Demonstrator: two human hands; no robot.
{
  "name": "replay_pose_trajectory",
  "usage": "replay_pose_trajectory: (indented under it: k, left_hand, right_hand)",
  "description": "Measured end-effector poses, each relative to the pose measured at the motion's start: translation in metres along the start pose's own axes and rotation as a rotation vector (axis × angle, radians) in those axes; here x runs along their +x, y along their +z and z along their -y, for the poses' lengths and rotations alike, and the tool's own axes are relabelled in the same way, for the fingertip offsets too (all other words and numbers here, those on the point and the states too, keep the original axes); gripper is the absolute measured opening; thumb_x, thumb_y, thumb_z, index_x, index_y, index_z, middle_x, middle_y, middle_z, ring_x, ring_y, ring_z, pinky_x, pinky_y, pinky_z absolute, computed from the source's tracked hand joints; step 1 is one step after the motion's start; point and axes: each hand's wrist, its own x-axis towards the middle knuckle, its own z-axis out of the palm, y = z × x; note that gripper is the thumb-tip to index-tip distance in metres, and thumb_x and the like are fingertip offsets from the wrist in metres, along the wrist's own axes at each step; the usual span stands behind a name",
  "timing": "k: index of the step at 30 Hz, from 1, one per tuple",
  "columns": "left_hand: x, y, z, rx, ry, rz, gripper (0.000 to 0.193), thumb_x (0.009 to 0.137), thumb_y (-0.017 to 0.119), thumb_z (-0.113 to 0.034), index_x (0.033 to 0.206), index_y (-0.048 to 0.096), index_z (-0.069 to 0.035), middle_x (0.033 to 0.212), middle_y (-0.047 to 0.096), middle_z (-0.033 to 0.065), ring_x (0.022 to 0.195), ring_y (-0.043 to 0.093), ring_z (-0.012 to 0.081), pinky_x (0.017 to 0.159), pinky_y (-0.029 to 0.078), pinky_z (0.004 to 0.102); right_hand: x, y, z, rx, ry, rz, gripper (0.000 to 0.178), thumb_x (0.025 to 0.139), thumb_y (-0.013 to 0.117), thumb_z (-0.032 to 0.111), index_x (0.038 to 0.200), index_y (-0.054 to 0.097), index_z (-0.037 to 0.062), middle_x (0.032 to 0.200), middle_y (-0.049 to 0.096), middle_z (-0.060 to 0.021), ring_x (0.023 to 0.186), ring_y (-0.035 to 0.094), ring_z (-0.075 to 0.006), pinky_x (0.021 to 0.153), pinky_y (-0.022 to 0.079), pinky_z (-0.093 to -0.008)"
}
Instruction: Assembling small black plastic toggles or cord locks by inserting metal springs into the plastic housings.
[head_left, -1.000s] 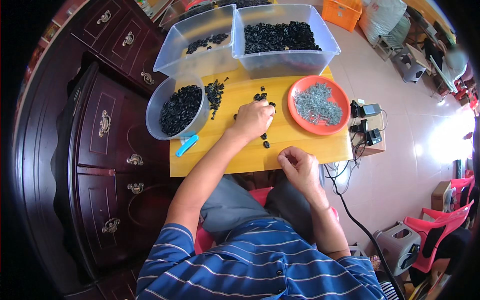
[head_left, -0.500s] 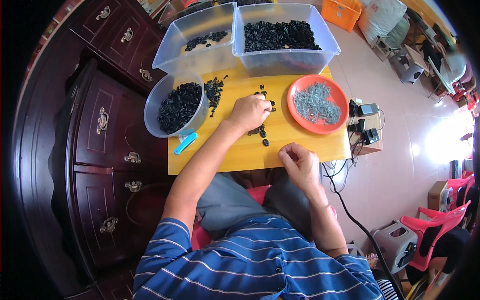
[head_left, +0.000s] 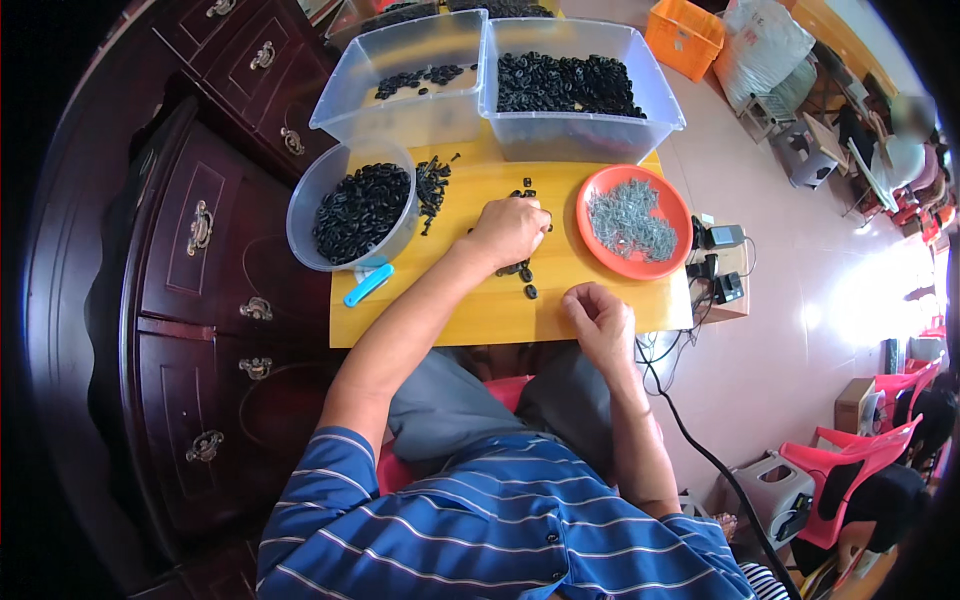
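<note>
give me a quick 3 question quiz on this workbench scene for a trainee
1. True or false: the left hand rests on the small black ring-shaped parts scattered on the yellow wooden tabletop.
2. Which container holds the grey metal clips? A) round clear plastic bowl B) round orange plastic dish C) rectangular clear plastic bin
3. Fill in: the flat light blue plastic tool lies just below the ____.

Key
1. True.
2. B.
3. Round clear plastic bowl; the right hand is curled at the table's near edge, away from the tool.
</note>
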Motion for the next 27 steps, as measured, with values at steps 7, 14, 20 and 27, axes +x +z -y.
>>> replay_pose_trajectory:
  k: [7,14,20,27]
  left_hand:
    - [0.005,0.003,0.005,0.126,0.103,0.038,0.013,0.083,0.065,-0.015,0.089,0.071,-0.006,0.094,0.070,0.0134,0.089,0.070,0.0354,0.078,0.057,0.0491]
    - [-0.006,-0.018,0.004,-0.052,0.049,-0.126,0.012,0.082,0.063,-0.012,0.091,0.064,-0.005,0.090,0.068,0.0156,0.085,0.069,0.0375,0.074,0.055,0.0507]
    - [-0.060,-0.055,0.001,-0.608,-0.117,-0.479,0.009,0.083,0.061,-0.001,0.086,0.053,-0.003,0.071,0.059,0.0113,0.063,0.061,0.0303,0.061,0.050,0.0370]
    - [-0.130,-0.030,-0.004,-0.953,-0.293,-0.480,0.006,0.088,0.065,0.000,0.093,0.062,-0.002,0.076,0.063,0.0026,0.068,0.061,0.0097,0.064,0.050,0.0276]
  right_hand:
    - [0.011,0.005,0.006,-0.060,-0.016,0.002,0.016,0.091,0.072,0.018,0.093,0.072,0.0031,0.070,0.069,-0.0081,0.065,0.069,-0.0149,0.065,0.055,-0.0311]
    - [0.043,0.019,0.014,-0.213,-0.191,-0.036,0.016,0.091,0.071,0.021,0.094,0.072,0.0053,0.076,0.073,-0.0121,0.069,0.073,-0.0277,0.066,0.057,-0.0395]
    - [0.077,0.043,0.010,-0.534,-0.246,-0.063,0.021,0.093,0.065,0.020,0.109,0.068,0.0069,0.096,0.074,-0.0170,0.085,0.072,-0.0393,0.075,0.057,-0.0508]
    - [0.092,0.058,0.007,-0.695,-0.222,-0.059,0.020,0.095,0.061,0.023,0.103,0.067,0.0057,0.104,0.069,-0.0188,0.089,0.070,-0.0425,0.077,0.058,-0.0527]
